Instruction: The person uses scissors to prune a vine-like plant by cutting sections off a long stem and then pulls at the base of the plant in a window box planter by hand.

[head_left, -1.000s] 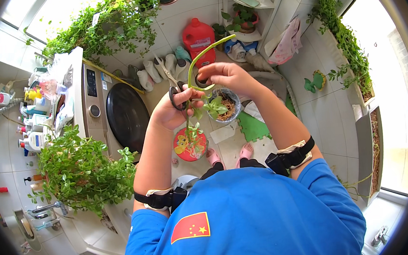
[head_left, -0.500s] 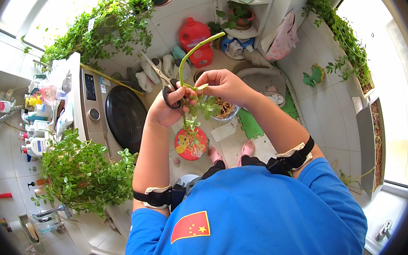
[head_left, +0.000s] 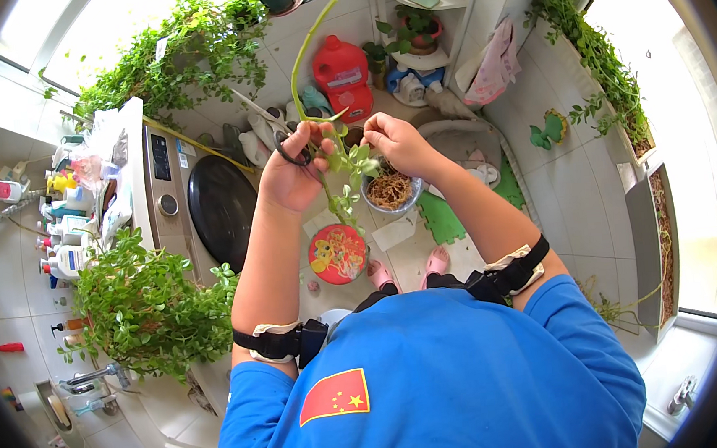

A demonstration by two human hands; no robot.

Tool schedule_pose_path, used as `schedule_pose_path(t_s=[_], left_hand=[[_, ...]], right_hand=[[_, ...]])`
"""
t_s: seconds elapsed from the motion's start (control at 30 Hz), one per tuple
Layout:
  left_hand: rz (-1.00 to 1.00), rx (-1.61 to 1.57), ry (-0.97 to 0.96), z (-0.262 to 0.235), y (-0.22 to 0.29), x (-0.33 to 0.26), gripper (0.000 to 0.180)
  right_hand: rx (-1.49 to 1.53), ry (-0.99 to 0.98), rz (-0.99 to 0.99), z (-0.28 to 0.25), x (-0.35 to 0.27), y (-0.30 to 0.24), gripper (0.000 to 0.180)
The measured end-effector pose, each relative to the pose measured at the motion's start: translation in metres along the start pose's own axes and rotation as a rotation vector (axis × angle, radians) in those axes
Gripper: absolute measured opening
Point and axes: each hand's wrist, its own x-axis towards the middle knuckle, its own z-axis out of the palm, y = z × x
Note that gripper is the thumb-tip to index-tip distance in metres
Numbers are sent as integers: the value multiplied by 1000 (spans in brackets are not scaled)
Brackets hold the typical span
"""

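Note:
My left hand [head_left: 290,175] is closed around a leafy green plant cutting [head_left: 300,64] and also holds a pair of scissors [head_left: 264,109]. The scissors' dark handle loops sit at my fingers, with the blades pointing up and left. The cutting's thick bare stem rises above the hand, and its small leaves hang down below. Just right of those leaves, my right hand [head_left: 405,146] has its fingertips pressed together. Whatever they pinch, if anything, is too small to make out. Under the right hand stands a clear bowl [head_left: 391,194] filled with brown, stringy dry matter.
A round red patterned stool top or lid [head_left: 338,254] is below the cutting. A washing machine [head_left: 224,202] stands left, beside a bushy potted plant [head_left: 150,303]. At the wall are a red jug [head_left: 343,78] and several bottles. A green foam mat [head_left: 441,219] lies on the floor.
My left hand has raised and turned the cutting, so its stem now stands steeper and further left. My right hand has drawn slightly right, away from the stem, uncovering more of the bowl.

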Motion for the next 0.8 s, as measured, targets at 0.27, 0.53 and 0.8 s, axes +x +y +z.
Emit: schedule_pose_path(t_s=[0.27,0.53,0.8], left_hand=[[83,-159,141,22,19,20,15],[179,-194,196,27,21,33,15],[282,-215,276,38,20,29,15]], right_hand=[[43,137,160,4,-5,19,20],[228,-29,254,19,-7,-28,27],[-241,210,-246,25,-18,-50,29]])
